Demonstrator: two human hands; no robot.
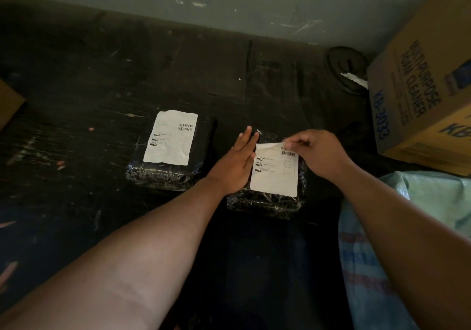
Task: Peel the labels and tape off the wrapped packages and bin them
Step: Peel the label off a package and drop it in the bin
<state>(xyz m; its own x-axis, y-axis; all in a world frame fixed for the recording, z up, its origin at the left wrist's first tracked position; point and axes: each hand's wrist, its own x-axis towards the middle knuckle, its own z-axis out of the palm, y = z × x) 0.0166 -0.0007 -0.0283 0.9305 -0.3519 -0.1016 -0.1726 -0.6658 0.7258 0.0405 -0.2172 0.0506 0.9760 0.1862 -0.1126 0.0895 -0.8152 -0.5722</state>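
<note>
Lying on a dark, scuffed floor (pixel 102 79) in the head view, two packages wrapped in black plastic are seen side by side. The near package (pixel 265 202) is taken as the landmark. On its top a white shipping label (pixel 276 174) is stuck, its far edge lifted and curled away from the wrap. That lifted edge is pinched by the right hand (pixel 318 151), with the thumb and curled fingers closed on the paper at the label's far right corner. The left hand (pixel 235 162) is laid flat on the left part of the same package, fingers straight and pressed down beside the label's left edge; nothing is gripped by it.

To the left of the near package, and slightly farther from the camera, the second package (pixel 168 151) is found, apart from the first, with its own white label (pixel 169 138) lying flat and fully stuck. To the far right of the near package, a cardboard box (pixel 420 95) printed with blue lettering is stood against a grey wall (pixel 229 3). To the right of the near package, closer to the camera, a pale woven sack (pixel 377 240) is seen, partly hidden by the right forearm. Beyond the near package, by the wall, a dark round object (pixel 346 64) is seen; what it is cannot be told.
</note>
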